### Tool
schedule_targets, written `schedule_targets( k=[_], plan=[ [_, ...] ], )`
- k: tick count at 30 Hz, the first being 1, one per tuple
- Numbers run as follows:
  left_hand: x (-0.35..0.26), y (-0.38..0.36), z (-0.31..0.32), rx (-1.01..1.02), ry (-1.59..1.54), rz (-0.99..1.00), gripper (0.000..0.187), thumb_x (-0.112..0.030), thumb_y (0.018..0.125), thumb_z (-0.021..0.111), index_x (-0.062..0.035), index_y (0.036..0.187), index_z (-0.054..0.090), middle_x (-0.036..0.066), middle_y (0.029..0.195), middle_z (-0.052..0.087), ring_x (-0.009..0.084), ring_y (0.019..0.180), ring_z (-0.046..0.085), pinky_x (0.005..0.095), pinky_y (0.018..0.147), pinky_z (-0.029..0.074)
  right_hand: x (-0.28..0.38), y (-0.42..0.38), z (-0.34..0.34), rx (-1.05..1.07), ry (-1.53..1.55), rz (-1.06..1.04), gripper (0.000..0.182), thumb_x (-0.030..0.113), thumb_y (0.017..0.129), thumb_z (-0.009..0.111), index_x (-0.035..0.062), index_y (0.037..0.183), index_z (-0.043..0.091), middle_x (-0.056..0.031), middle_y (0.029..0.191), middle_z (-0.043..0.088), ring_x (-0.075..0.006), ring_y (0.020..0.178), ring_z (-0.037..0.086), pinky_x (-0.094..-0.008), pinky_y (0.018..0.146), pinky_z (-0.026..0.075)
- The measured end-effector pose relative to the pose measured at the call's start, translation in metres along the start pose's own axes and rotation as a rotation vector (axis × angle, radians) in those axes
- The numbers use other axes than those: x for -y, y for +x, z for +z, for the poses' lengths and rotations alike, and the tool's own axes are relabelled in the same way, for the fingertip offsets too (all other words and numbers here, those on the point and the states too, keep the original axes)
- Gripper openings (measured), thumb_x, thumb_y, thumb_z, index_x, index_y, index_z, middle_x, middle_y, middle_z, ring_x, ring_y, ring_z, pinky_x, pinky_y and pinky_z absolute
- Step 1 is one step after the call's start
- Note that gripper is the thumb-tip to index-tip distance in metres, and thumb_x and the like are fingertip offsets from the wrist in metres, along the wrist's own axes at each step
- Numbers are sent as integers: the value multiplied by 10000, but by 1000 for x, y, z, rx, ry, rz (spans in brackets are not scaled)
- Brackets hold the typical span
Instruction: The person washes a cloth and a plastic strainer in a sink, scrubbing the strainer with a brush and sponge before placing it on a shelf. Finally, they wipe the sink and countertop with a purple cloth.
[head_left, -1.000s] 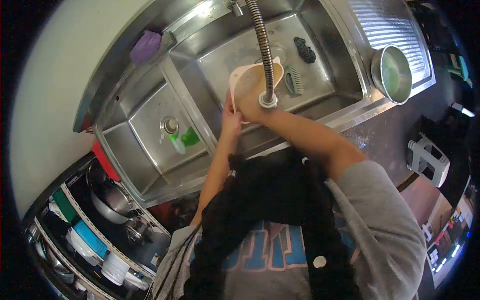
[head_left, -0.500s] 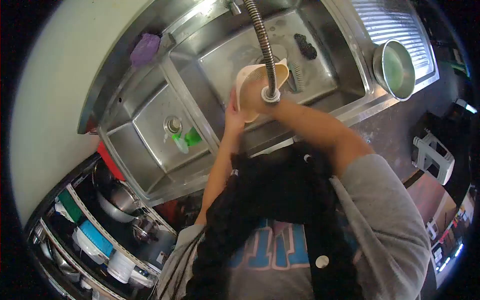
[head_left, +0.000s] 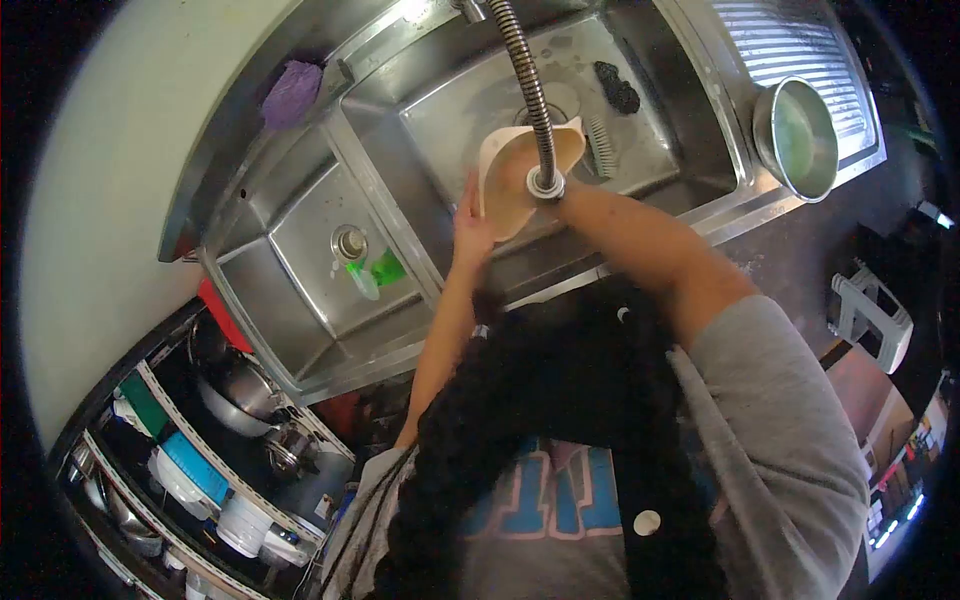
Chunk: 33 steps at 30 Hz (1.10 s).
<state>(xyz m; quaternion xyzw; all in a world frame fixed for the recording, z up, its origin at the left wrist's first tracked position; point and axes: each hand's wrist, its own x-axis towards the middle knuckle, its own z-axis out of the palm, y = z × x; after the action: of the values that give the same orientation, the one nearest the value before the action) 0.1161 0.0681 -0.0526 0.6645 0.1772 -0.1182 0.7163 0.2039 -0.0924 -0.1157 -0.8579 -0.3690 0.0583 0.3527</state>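
Note:
A cream-coloured bowl or basket is tilted in the right basin of the steel sink, below the coiled metal faucet hose. My left hand grips its left side, fingers along the outer wall. My right hand is inside it, blurred and partly behind the faucet head; its fingers cannot be made out. Behind the bowl, near the drain, lie a brush and a dark scouring pad.
The left basin holds a green and clear item. A purple cloth or bag sits on the sink's back left ledge. At the right stands a metal bowl on the drainboard. Shelves with pots are at lower left; a stool is at right.
The bowl has shifted slightly to the right and its tilt has changed a little. My right hand has moved inside it, while my left hand still grips its side. The view has shifted slightly.

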Motion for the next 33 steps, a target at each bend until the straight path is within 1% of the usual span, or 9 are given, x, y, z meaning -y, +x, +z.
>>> schedule_targets(
  k=[2,5,12,16,22,26,28,30,33],
  plan=[
    [-6,-4,2,15,-262,-65,836,160,702,569,-12,1479,316,121,1511,356,210,1353,383,299,1088,340,-7,4,-18,31,32,186,366,104,688,651,13,1043,671,-181,1056,664,-325,983,632,-413,860,492],
    [6,0,1,-7,-141,-31,880,172,683,558,-30,1496,285,117,1517,341,216,1313,436,299,1063,375,-3,10,-23,54,140,413,356,90,700,641,24,1048,670,-170,1057,663,-320,984,631,-411,863,490],
    [8,-15,5,2,-370,-244,875,133,716,503,-56,1516,203,136,1448,405,282,1172,564,423,933,522,25,16,1,-69,500,596,338,56,727,618,48,1061,668,-144,1059,662,-308,987,626,-405,872,487],
    [4,-16,14,83,-516,-465,645,11,780,514,-15,1408,365,135,1327,512,301,1137,586,450,881,552,49,14,-3,-61,688,670,334,36,742,605,62,1069,668,-130,1060,661,-302,989,624,-402,877,485],
    [45,26,-2,-41,-563,-643,458,-162,898,521,-51,1338,460,103,1213,608,229,1093,611,376,875,543,84,19,-10,-34,752,705,333,12,762,588,80,1078,666,-112,1062,660,-293,991,621,-399,884,483],
    [48,39,7,25,-384,-425,454,-328,967,498,-68,1337,452,138,1252,581,252,1109,596,405,928,521,63,10,12,-343,503,282,343,-18,757,581,94,1069,670,-152,1043,656,-313,964,625,-378,857,488],
    [10,35,24,-84,-491,-461,412,-241,964,492,-70,1337,446,137,1258,573,237,1105,597,385,919,523,67,20,-13,-211,305,207,349,14,781,575,49,1118,660,-205,1080,621,-372,1009,605,-437,894,476],
    [-15,34,35,-40,18,-254,489,-69,905,501,-68,1381,390,141,1292,543,252,1142,574,373,941,504,57,38,-25,-295,390,341,336,29,775,587,50,1102,662,-204,1071,612,-385,982,604,-447,869,484],
    [-7,29,42,-167,82,-417,559,-174,948,568,-42,1438,333,134,1379,470,219,1179,532,371,972,464,56,43,-30,-392,386,478,308,64,768,604,50,1070,664,-209,1052,601,-391,941,609,-455,825,499]
  ],
)
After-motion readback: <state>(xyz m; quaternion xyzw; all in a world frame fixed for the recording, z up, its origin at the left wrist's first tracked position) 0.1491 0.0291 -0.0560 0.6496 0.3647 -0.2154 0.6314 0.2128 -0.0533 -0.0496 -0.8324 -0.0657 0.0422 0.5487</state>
